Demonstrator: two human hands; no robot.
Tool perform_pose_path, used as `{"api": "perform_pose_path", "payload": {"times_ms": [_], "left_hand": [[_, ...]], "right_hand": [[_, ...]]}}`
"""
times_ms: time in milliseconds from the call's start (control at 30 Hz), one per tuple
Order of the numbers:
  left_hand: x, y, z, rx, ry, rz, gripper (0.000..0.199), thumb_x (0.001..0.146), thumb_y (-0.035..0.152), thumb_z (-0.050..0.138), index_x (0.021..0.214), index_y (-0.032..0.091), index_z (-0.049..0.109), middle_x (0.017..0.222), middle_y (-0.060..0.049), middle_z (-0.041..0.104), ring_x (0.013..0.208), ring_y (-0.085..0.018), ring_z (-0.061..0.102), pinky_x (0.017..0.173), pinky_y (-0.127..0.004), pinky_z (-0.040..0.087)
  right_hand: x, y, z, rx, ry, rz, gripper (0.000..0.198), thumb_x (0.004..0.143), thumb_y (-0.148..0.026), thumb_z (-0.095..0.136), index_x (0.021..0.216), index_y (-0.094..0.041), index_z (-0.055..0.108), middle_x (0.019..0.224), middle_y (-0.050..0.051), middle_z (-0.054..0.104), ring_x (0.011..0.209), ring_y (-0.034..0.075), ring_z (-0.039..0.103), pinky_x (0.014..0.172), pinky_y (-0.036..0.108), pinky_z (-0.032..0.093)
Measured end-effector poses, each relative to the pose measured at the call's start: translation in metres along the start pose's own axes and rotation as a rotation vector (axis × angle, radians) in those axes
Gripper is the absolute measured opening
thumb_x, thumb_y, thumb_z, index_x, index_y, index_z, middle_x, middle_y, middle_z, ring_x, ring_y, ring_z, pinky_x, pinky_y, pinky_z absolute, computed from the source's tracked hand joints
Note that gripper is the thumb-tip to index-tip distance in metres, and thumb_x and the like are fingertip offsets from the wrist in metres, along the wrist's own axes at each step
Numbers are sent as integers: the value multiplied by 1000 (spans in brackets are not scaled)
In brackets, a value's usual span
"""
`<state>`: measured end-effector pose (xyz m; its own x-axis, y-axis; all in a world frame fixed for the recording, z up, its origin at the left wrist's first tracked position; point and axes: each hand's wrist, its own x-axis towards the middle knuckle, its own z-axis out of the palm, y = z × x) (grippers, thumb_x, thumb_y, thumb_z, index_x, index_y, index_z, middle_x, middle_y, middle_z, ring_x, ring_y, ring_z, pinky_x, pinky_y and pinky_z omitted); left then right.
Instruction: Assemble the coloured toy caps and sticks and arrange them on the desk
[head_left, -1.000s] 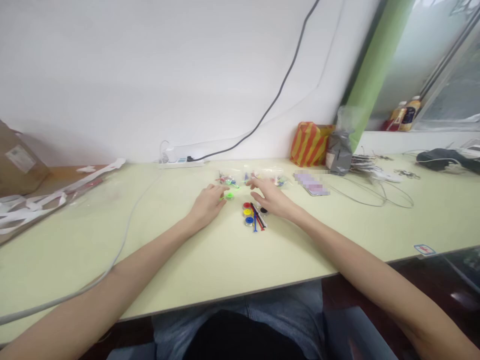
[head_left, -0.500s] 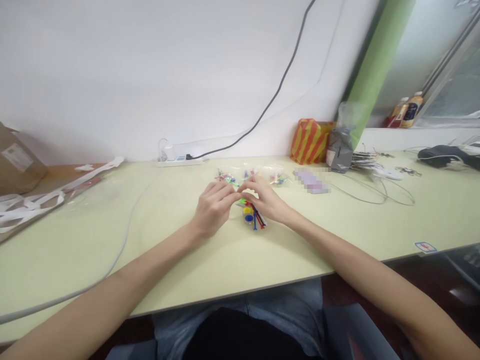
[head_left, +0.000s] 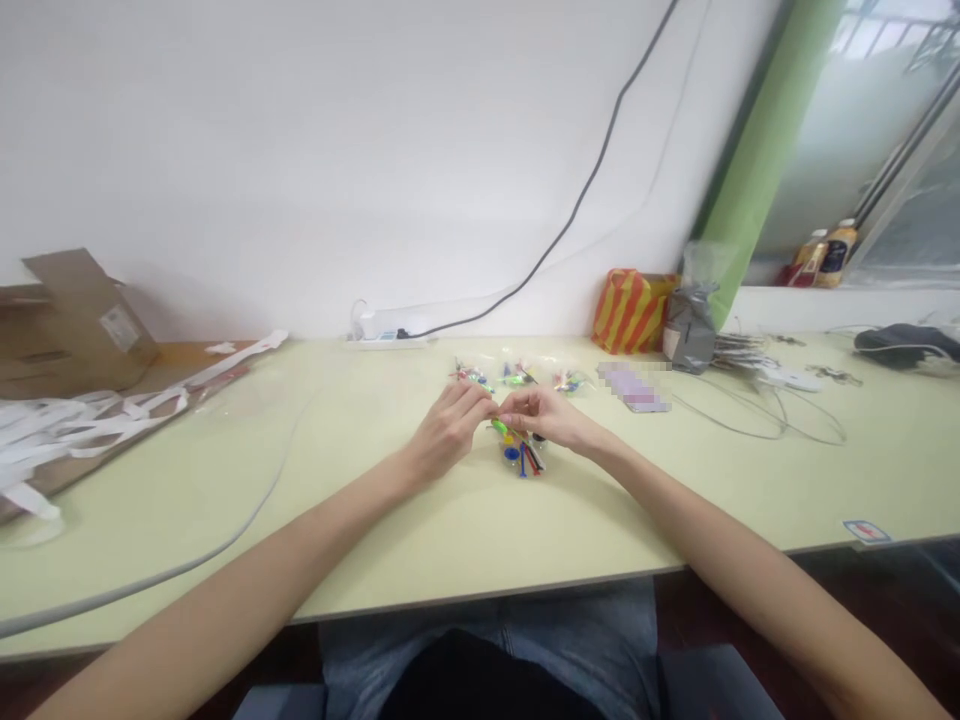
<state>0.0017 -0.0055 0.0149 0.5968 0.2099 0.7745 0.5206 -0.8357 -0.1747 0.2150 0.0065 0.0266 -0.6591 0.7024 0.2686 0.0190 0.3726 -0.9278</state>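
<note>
A small clear plastic bag [head_left: 523, 458] of coloured plastic pieces lies on the table, with blue, yellow, green, red, black and white parts showing. My left hand [head_left: 452, 428] is closed at the bag's far end, thumb and fingers pinched together. Meeting it fingertip to fingertip, my right hand [head_left: 549, 418] pinches the same end from the right, its fingers curled. The thin plastic between the fingertips is too fine to make out clearly. Just beyond the hands lie several similar clear bags [head_left: 570, 381] of small coloured pieces.
Against the wall sits a white power strip [head_left: 386, 340] with a black cable. A pixelated flat item [head_left: 634, 388], a striped bag [head_left: 628, 312] and a grey bag [head_left: 690, 328] stand right. Left are a cardboard box [head_left: 75, 330], white strips [head_left: 157, 402] and a grey cable [head_left: 225, 540].
The view has shifted, so everything sits slightly lower and further right. My right fingers have curled in more, showing more of their tips. Both hands stay together at the bag's far end.
</note>
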Motion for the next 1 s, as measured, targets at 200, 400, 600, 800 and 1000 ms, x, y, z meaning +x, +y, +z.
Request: {"api": "perform_pose_path", "payload": {"times_ms": [200,400,600,800,1000], "left_hand": [[1,5,-9,-245,67,-358,32,100,28,49,130,19,41,123,-13,53,115,-24,54,99,-42,46],[-3,12,-10,-411,-158,-411,30,96,40,58,115,20,48,104,-7,60,94,-21,58,86,-37,49],[1,16,-10,-293,-88,-294,16,99,35,53,100,19,51,89,-4,61,79,-18,57,72,-31,46],[0,23,-11,-270,-91,-196,9,101,29,44,97,21,45,86,-3,60,71,-17,56,65,-29,44],[-6,10,-13,-205,-137,-277,10,99,26,38,91,22,43,74,1,52,62,-17,51,61,-28,40]], "right_hand": [[3,-9,7,103,128,-95,38,85,-51,73,90,-19,54,77,1,62,70,16,63,65,29,49],[-3,-15,14,80,23,-141,35,89,-49,69,96,-22,48,84,-1,56,72,14,55,63,26,42],[-6,-22,18,63,-22,-122,34,91,-52,65,98,-21,51,79,-1,55,71,14,50,64,26,37],[-6,-26,17,108,-71,-94,35,89,-52,67,94,-22,51,72,-2,54,63,14,49,59,26,36],[-6,-22,7,21,-46,-26,36,89,-52,67,88,-21,49,71,1,63,59,15,55,57,26,40]]}}
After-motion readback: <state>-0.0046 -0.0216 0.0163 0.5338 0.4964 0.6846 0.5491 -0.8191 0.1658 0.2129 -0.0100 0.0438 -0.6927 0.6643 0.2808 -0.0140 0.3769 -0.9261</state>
